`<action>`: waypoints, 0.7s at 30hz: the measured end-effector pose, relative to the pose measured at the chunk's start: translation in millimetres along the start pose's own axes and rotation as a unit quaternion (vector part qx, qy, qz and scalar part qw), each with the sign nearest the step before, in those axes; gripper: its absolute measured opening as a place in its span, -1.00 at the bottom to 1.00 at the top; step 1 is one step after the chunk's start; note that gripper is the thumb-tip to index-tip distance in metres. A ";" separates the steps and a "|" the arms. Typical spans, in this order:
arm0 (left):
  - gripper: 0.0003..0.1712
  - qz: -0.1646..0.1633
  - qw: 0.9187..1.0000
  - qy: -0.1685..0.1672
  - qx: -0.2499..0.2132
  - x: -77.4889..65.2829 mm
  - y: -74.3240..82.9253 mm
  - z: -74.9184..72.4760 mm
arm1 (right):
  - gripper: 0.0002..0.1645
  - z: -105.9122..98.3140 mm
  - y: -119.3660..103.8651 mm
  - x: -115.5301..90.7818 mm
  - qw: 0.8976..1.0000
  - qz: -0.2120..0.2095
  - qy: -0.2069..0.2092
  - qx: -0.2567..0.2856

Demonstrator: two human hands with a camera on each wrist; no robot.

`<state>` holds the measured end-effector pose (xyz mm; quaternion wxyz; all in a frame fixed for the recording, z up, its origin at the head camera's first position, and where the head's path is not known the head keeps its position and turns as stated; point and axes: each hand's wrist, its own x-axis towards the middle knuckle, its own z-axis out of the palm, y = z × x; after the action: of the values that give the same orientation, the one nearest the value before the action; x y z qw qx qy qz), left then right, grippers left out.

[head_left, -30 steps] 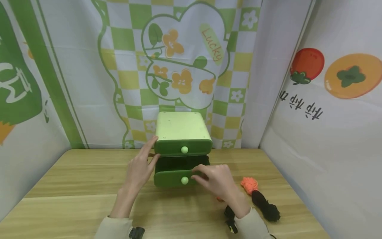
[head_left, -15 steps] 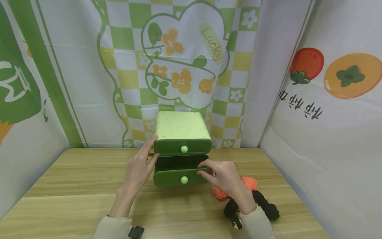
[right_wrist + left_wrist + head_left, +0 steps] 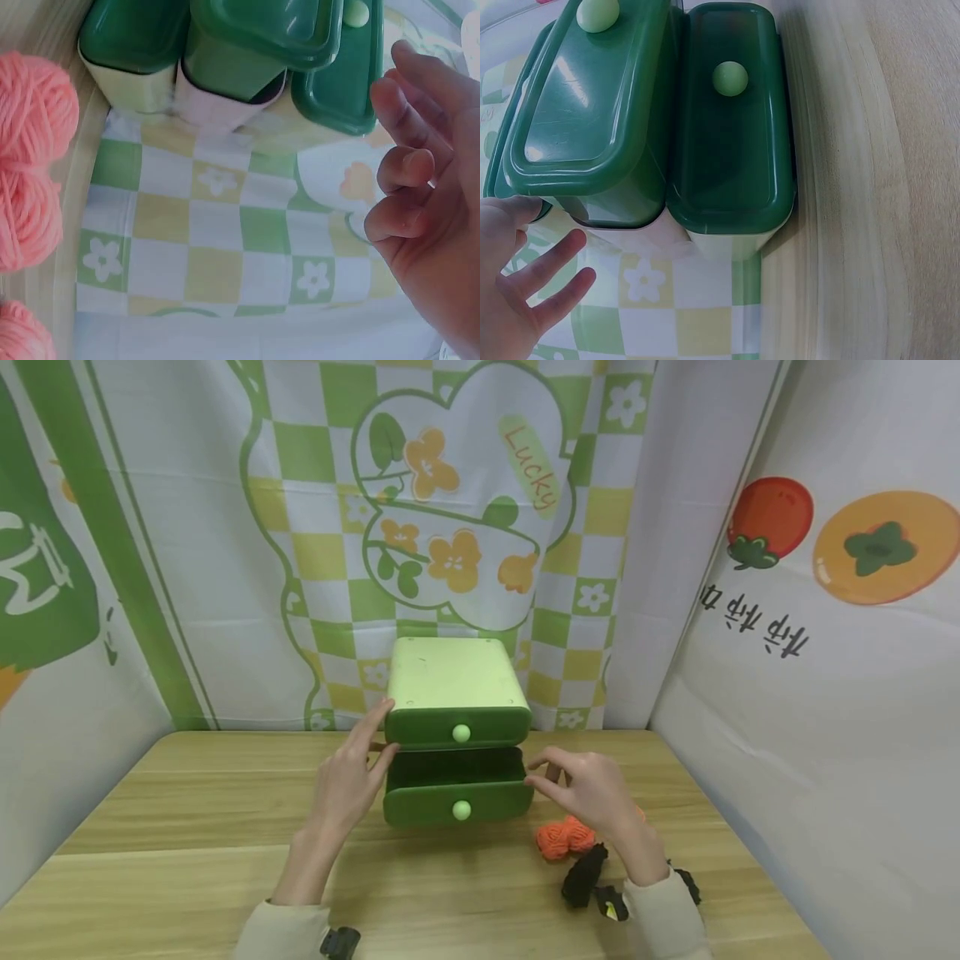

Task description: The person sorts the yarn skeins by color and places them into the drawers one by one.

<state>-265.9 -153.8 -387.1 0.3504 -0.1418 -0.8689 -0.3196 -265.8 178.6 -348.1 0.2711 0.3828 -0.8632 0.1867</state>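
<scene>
Fingers (image 3: pixel 371 722) at the side of a drawer cabinet (image 3: pixel 454 675)

The left grip (image 3: pixel 343 785) is open: its fingers are quite straight and rest against the left side of the cabinet, beside the front of the top drawer (image 3: pixel 420 729). The right grip (image 3: pixel 592 789) holds nothing; its fingers are loosely bent, just beside the right end of the middle drawer (image 3: pixel 427 808). Whether they touch it, I cannot tell.

The cabinet stands upright on the counter (image 3: pixel 187 860), near its back edge. Its top is pale yellow-green, its drawer fronts dark green. The middle drawer is pulled out; the top drawer and the bottom drawer (image 3: pixel 731 150), which shows in the wrist views, are pushed in.

The counter has a light wooden surface with long grain lines. On its right part lie orange yarn (image 3: pixel 566 838), a black bundle (image 3: pixel 583 877) and, beside this, a small black piece (image 3: pixel 611 903) with a yellow mark.

Behind the counter hangs a cloth (image 3: pixel 315 552) with green, yellow and white checks, flowers and the word "Lucky". The right wall (image 3: pixel 825 710) carries a red fruit (image 3: pixel 772 518), an orange fruit (image 3: pixel 888 585) and dark characters (image 3: pixel 786 637). The left wall (image 3: pixel 157 460) is white with a green band (image 3: pixel 111 527).
</scene>
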 end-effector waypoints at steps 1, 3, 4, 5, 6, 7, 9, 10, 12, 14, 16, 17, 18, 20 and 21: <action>-0.21 0.000 1.000 0.000 0.000 0.1 0.0 -0.2 | -0.83 -0.6 1.9 -0.6 1.000 0.003 -0.004 0.003; -0.21 -0.001 1.000 -0.001 -0.001 0.2 -0.1 -0.5 | -0.82 -1.4 5.3 -2.0 1.000 0.009 -0.012 0.009; -0.21 -0.001 1.000 -0.002 0.000 0.1 -0.2 -0.6 | -0.81 -1.7 7.0 -2.7 1.000 0.012 -0.016 0.013; -0.21 -0.001 1.000 -0.003 0.000 0.1 -0.3 -0.7 | -0.80 -2.1 8.6 -3.6 1.000 0.014 -0.019 0.016; -0.21 -0.002 1.000 -0.004 0.000 0.0 -0.3 -0.8 | -0.80 -2.2 10.2 -4.5 0.999 0.017 -0.023 0.018; -0.21 -0.002 1.000 -0.004 0.001 0.1 -0.3 -1.0 | -0.79 -2.2 12.2 -5.3 0.999 0.021 -0.027 0.020; -0.21 -0.003 1.000 -0.006 0.001 0.2 -0.4 -1.5 | -0.79 -2.1 16.3 -6.8 0.998 0.032 -0.037 0.025; -0.21 -0.004 1.000 -0.007 0.001 0.2 -0.2 -1.5 | -0.78 -2.1 18.1 -7.9 0.998 0.039 -0.044 0.026; -0.21 -0.004 1.000 -0.008 0.001 0.0 0.0 -1.5 | -0.78 -2.0 21.9 -10.1 0.996 0.052 -0.059 0.027; -0.21 -0.005 1.000 -0.008 0.000 -0.2 0.3 -1.5 | -0.76 -2.2 25.2 -12.1 0.994 0.066 -0.079 0.030; -0.21 -0.004 1.000 -0.008 0.000 -0.3 0.6 -1.6 | -0.73 -2.9 27.5 -13.7 0.991 0.080 -0.102 0.035; -0.21 -0.004 1.000 -0.007 0.001 -0.4 0.7 -1.6 | -0.72 -2.7 29.1 -14.6 0.989 0.086 -0.115 0.041; -0.21 -0.003 1.000 -0.007 0.001 -0.3 0.8 -1.7 | -0.70 -2.5 30.5 -15.2 0.987 0.092 -0.127 0.045; -0.21 -0.003 1.000 -0.006 0.002 0.0 0.9 -1.7 | -0.67 -1.4 33.3 -15.9 0.982 0.100 -0.150 0.056; -0.21 -0.003 1.000 -0.005 0.002 0.1 0.9 -1.7 | -0.65 -0.5 35.0 -16.4 0.980 0.104 -0.160 0.061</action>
<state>-264.6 -154.3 -385.7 0.3451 -0.1402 -0.8719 -0.3180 -283.1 210.4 -361.8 0.0851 0.3316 -0.9175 0.2027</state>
